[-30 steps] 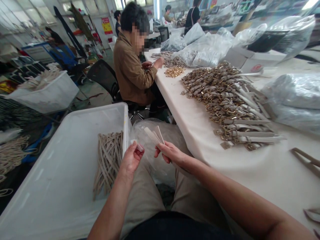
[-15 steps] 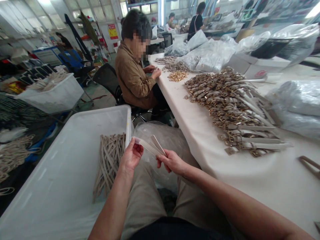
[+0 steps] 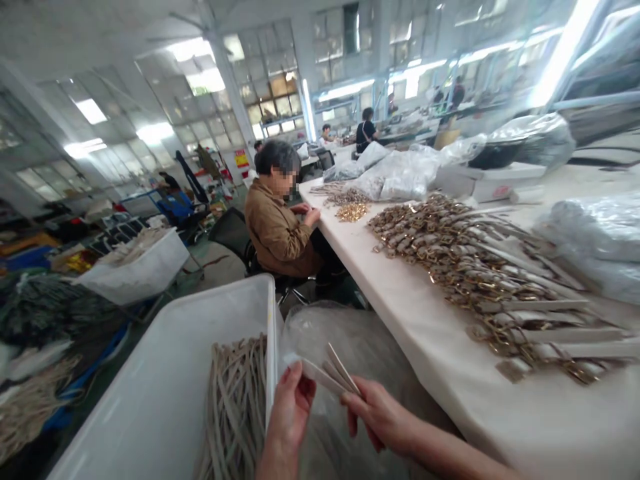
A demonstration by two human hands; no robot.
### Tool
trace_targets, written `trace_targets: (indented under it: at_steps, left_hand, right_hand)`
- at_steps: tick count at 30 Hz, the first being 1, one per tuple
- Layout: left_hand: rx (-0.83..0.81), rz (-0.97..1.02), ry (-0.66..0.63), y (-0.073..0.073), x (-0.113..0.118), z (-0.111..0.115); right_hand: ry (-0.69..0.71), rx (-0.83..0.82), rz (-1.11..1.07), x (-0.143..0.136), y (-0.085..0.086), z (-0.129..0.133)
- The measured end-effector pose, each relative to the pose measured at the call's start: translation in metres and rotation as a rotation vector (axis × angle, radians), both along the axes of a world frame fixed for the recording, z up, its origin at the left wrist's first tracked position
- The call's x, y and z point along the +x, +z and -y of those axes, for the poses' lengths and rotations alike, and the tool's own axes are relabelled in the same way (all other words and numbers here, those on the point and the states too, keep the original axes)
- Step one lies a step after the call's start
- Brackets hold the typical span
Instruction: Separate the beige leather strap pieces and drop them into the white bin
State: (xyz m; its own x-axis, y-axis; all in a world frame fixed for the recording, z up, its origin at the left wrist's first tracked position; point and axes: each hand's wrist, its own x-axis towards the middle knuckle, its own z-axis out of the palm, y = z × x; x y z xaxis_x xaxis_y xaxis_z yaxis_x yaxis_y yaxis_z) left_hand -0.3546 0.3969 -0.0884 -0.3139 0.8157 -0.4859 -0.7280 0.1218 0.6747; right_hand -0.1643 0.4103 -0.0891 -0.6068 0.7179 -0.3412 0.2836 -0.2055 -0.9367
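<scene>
Several pale flat straps are fanned out between my two hands, low in the head view. My right hand is closed round their gathered ends. My left hand pinches the far end of one strap between thumb and fingers. Left of my hands, a white plastic bin holds a heap of similar light straps. On the table to the right lies a big pile of straps with gold-coloured buckles.
A cloth-covered table runs along my right. Clear plastic bags and a white box lie on it, with small gold metal parts. A co-worker in a brown jacket sits at its edge. A plastic bag hangs below.
The head camera has tilted up, so the scene sits lower and more windows show. My hands still hold the straps in much the same way.
</scene>
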Motion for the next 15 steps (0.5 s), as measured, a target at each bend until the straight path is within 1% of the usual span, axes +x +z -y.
trace_targets:
  at_steps: [3,6,9,11,13,15]
  left_hand:
    - [-0.007,-0.053,-0.018,-0.030,-0.002,-0.006]
    - [-0.062,-0.078,-0.074,-0.051,-0.006,-0.009]
    - [-0.129,-0.075,-0.133,-0.059,-0.011,-0.010]
    - [-0.125,-0.081,-0.126,-0.061,-0.012,-0.011]
    - [-0.113,-0.088,-0.118,-0.064,-0.007,-0.010]
    - [-0.100,-0.086,-0.129,-0.065,0.008,-0.005]
  right_hand:
    - [0.012,-0.032,-0.031,-0.002,-0.010,-0.004]
    - [-0.033,-0.041,-0.033,-0.002,-0.011,-0.005]
    - [-0.051,-0.098,-0.078,-0.001,-0.004,-0.005]
    - [-0.043,-0.138,-0.091,-0.002,0.000,-0.006]
    - [-0.063,-0.140,-0.071,-0.004,0.001,-0.009]
    - [-0.095,-0.113,-0.043,-0.007,0.001,-0.012]
